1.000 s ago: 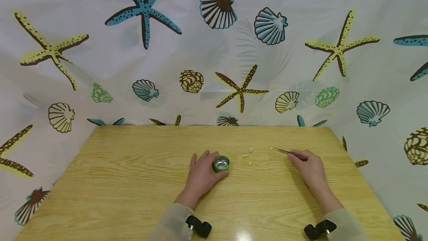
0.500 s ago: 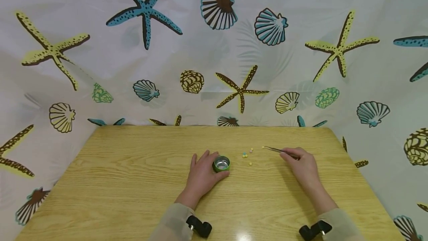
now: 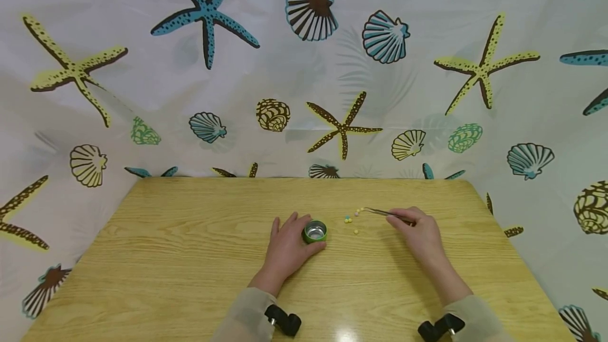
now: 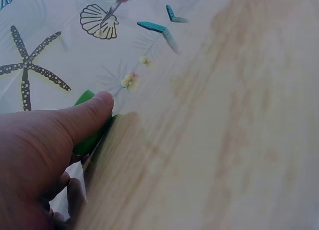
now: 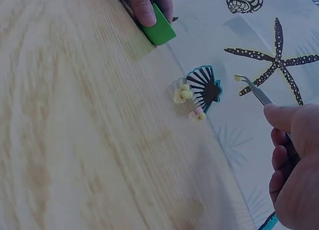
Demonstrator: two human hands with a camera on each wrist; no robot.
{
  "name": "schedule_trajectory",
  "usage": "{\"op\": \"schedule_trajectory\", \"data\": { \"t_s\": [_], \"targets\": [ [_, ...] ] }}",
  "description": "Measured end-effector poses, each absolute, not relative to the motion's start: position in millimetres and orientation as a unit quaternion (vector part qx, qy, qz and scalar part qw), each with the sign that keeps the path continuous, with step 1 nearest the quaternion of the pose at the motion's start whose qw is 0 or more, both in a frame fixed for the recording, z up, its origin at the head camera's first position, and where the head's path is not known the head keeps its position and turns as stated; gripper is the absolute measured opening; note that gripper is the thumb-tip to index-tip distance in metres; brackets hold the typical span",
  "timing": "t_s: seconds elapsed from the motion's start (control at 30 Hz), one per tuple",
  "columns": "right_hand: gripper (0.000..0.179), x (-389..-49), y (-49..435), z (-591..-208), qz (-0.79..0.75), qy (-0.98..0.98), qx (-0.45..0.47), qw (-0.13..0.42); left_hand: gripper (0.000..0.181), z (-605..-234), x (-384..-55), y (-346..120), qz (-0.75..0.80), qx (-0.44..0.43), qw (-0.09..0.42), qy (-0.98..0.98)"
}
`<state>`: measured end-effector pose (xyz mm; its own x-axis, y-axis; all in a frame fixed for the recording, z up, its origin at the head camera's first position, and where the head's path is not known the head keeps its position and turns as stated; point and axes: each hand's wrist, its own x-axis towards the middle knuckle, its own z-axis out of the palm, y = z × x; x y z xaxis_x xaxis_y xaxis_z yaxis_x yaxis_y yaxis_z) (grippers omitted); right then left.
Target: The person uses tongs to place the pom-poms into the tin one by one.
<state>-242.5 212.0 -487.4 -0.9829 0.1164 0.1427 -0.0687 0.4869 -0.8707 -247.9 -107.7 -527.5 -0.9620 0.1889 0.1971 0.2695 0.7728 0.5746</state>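
Observation:
My left hand (image 3: pixel 287 249) curls round a small round green tin (image 3: pixel 304 235), its silvery inside facing up. In the left wrist view the thumb presses the green wall (image 4: pixel 89 140). To the right, my right hand (image 3: pixel 418 231) pinches a pair of thin metal tweezers (image 3: pixel 387 213) with bent tips. A tiny yellow ball (image 5: pixel 238 78) sits at those tips, raised above the table. Between the tin and the tweezers lie several loose balls: a cluster of yellow and blue ones (image 3: pixel 348 220), a pink ball (image 3: pixel 357 214) beside a yellow one, and a lone yellow ball (image 3: pixel 355 231).
The wooden table (image 3: pixel 190 247) reaches back to a hanging pale cloth (image 3: pixel 256 67) printed with starfish and shells. Each sleeve carries a black wrist mount, one on the left (image 3: pixel 284 321) and one on the right (image 3: pixel 442 327).
My right hand has moved left with the tweezers and the yellow ball, toward the loose balls and the tin. The left hand and the tin have stayed in place.

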Motion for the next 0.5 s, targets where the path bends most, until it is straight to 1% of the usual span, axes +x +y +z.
{"op": "schedule_trajectory", "data": {
  "t_s": [0.23,0.5],
  "targets": [
    [0.022,-242,198,-485,0.505,-0.859,0.005,0.084,0.075,-528,-248,-107,-0.315,-0.124,0.065,-0.939],
    [0.017,-242,178,-485,0.516,-0.852,0.047,0.078,0.076,-526,-247,-108,-0.314,-0.124,0.065,-0.939]
  ]
}}
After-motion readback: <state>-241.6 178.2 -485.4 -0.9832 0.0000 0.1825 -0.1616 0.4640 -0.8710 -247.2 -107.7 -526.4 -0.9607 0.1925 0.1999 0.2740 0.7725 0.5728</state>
